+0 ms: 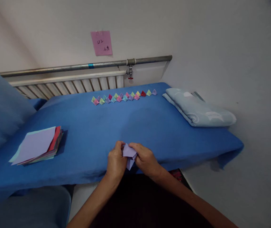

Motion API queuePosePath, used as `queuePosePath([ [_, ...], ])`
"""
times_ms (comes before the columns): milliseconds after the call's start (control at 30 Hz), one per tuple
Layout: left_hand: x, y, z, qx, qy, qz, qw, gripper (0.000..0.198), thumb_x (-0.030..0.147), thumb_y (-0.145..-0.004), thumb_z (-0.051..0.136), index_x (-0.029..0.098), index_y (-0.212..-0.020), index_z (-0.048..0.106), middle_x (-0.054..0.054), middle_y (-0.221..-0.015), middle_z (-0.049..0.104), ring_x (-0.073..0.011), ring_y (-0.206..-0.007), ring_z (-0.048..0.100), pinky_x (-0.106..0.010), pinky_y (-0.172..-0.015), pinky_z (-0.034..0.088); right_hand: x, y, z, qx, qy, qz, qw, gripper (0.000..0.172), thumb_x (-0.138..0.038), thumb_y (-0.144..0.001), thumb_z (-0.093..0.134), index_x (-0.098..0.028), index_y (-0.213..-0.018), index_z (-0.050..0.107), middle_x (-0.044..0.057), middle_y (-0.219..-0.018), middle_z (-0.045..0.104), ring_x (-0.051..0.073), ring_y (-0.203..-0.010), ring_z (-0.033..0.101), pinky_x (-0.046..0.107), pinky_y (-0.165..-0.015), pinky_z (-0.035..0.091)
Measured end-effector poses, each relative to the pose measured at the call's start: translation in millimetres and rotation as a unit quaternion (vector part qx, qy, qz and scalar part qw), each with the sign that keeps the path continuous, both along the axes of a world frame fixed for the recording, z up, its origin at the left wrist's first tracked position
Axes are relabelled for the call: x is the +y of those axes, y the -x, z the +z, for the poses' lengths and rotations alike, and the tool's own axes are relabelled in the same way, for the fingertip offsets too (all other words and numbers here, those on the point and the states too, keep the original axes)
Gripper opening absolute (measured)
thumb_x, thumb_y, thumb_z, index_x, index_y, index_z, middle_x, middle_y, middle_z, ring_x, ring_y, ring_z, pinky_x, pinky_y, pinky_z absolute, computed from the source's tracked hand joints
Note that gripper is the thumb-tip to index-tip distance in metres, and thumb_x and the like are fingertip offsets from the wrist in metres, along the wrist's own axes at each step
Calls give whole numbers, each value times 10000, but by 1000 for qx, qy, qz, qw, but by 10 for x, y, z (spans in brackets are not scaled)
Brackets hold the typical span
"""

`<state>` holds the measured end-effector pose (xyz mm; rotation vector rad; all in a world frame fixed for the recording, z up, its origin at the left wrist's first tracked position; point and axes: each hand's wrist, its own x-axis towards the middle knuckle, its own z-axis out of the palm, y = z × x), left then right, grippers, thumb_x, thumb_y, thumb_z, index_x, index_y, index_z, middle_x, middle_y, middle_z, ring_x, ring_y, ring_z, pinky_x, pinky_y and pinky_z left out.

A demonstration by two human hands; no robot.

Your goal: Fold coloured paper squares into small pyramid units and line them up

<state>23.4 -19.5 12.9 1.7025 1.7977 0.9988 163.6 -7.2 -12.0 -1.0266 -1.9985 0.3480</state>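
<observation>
Lavender paper [129, 152] is gripped by both hands [117, 161], paper stack [37, 144] to the left, folded blanket [198, 108] beyond to the right.

A folded lilac paper [130, 152] is between the hands [117, 160].

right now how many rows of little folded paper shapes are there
2, on the blue cloth: a longer back row of small multicoloured folded-paper shapes, and a shorter front row.

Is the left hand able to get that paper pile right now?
Probably yes, if the left hand lets go of the purple paper: just blue cloth lies between hand and paper pile.
</observation>
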Motion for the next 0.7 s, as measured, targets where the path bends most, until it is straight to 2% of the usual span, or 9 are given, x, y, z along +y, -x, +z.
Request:
queuePosePath([
  [133,-57,38,10,-49,-20,-6,999,246,61,-745,536,185,-957,553,-49,-872,693,-186,-756,661,-292,-700,471,-1,-17,-2,67,-12,11,998,313,-78,-838,443,-220,-1059,613,47,-917,694,161,-819,660,279,-753,538],
  [267,-77,54,32,-115,-15,6,993,208,89,-729,541,196,-908,556,-19,-829,674,-164,-710,635,-280,-682,466,1,-23,-6,82,-26,29,996,333,-64,-835,440,-233,-1059,618,31,-880,675,146,-782,645,258,-720,530],
  [367,-62,32,41,-215,-5,8,976,194,113,-704,558,198,-878,565,-9,-819,658,-153,-729,622,-268,-690,463,3,-30,-23,82,-32,36,995,373,-47,-839,414,-243,-1079,622,24,-849,654,137,-760,631,243,-698,524],
  [433,-56,17,52,-314,12,14,949,245,135,-687,587,196,-923,567,-14,-849,652,-149,-764,618,-255,-692,465,5,-40,-36,81,-31,35,996,392,-38,-839,407,-245,-1086,630,20,-818,633,131,-737,618,234,-685,520],
  [533,-68,41,96,-448,70,10,891,407,186,-667,673,193,-1054,547,-33,-906,659,-149,-782,622,-246,-683,472,9,-59,-49,84,-32,31,995,416,-31,-843,406,-254,-1112,631,22,-827,620,128,-740,609,231,-690,522],
  [633,-90,128,157,-560,152,-41,814,532,210,-651,711,187,-1152,534,-55,-935,673,-165,-788,638,-273,-702,493,13,-77,-47,80,-41,32,995,431,-31,-853,401,-259,-1149,617,33,-884,623,132,-796,618,242,-728,530],
  [700,-93,184,181,-615,199,-73,760,516,285,-673,711,168,-1153,560,-81,-961,679,-193,-830,649,-314,-737,512,13,-86,-34,69,-48,30,996,420,-42,-865,401,-255,-1160,610,43,-909,625,137,-822,621,248,-736,534],
])
